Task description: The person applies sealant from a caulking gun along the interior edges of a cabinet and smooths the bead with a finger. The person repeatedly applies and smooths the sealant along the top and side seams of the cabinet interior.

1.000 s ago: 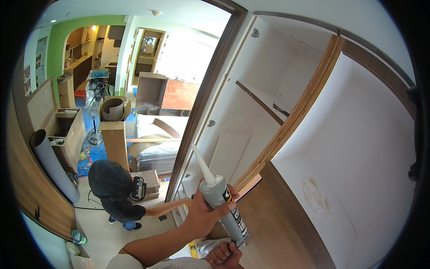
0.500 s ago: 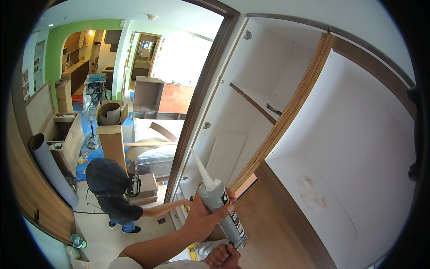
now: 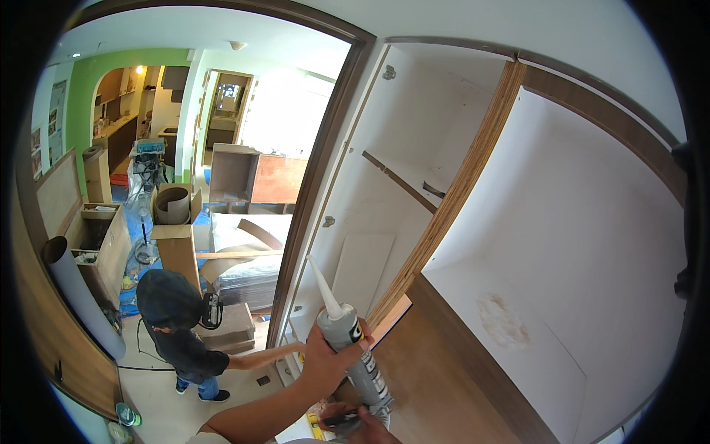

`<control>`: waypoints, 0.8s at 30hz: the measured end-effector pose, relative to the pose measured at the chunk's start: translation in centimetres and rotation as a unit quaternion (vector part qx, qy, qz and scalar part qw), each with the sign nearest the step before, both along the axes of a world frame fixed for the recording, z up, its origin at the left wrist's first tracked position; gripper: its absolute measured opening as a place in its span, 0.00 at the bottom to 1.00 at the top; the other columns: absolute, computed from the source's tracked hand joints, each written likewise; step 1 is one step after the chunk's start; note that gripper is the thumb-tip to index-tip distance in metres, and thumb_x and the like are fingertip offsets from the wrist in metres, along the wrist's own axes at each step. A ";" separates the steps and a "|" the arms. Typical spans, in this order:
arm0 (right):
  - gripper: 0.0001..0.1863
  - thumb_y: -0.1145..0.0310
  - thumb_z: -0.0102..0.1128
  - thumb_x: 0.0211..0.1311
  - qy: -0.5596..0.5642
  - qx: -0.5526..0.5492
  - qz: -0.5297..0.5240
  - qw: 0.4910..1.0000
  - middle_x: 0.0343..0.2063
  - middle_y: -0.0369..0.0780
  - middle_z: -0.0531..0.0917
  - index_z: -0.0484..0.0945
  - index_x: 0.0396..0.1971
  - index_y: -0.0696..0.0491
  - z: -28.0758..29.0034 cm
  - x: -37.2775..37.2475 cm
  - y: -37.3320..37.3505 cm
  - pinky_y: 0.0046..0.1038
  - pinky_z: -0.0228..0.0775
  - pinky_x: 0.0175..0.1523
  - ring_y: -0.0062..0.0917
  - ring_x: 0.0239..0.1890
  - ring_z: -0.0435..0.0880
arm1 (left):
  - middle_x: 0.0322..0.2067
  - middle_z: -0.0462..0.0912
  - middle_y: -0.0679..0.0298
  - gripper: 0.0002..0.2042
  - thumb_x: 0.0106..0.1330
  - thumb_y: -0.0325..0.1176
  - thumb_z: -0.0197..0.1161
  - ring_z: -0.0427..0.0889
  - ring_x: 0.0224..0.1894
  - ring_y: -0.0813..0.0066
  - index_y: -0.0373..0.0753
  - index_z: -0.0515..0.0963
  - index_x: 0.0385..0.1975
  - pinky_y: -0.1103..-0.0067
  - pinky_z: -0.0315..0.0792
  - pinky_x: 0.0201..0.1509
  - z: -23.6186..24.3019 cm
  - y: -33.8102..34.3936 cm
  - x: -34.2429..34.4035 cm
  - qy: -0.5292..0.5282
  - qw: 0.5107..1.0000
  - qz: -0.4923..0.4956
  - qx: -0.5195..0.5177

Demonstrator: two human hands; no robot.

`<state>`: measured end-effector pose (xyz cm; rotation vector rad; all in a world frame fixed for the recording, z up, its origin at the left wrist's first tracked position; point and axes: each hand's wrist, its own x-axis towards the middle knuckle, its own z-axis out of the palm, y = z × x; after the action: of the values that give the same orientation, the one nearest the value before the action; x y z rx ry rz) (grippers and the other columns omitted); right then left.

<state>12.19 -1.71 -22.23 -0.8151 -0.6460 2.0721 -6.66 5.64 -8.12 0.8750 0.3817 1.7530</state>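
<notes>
My left hand [image 3: 330, 365] is wrapped around the upper part of a grey sealant cartridge [image 3: 367, 382] with printed labels. Its long white tapered nozzle [image 3: 325, 285] points up and away, toward the cabinet's left edge. The cartridge sits in a caulking gun, whose dark handle [image 3: 342, 421] shows low in the picture. My right hand [image 3: 367, 428] is closed around that handle, partly cut off by the lower edge. Beyond the nozzle stands an open white-lined cabinet [image 3: 414, 118] with a raw plywood edge [image 3: 473, 174] down its middle.
At left a person in a dark cap [image 3: 168, 300] reaches an arm toward the cabinet's base. Behind are a grey roll [image 3: 81, 296], a tall cardboard box [image 3: 177, 255] and a plastic-wrapped bundle [image 3: 248, 285]. A brown door frame [image 3: 325, 133] borders the cabinet. A bucket [image 3: 127, 414] stands lower left.
The cartridge and my hands have shifted slightly left and down in the picture. My right hand has turned, showing more of the dark handle. The whole view has swung a little.
</notes>
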 end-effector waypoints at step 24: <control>0.17 0.90 0.65 0.60 -0.091 0.536 -0.129 0.829 0.45 0.44 0.84 0.84 0.49 0.62 20.4 -4.1 5.1 0.28 0.79 0.54 0.25 0.48 0.85 | 0.36 0.84 0.70 0.21 0.51 0.28 0.77 0.82 0.41 0.80 0.40 0.77 0.44 0.76 0.76 0.50 -2.9 -2.5 0.2 0.298 0.946 -0.126 0.022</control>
<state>8.07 3.44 -1.84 -0.3734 -1.5049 1.0752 -6.42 3.12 -10.99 1.4224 0.5933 1.2388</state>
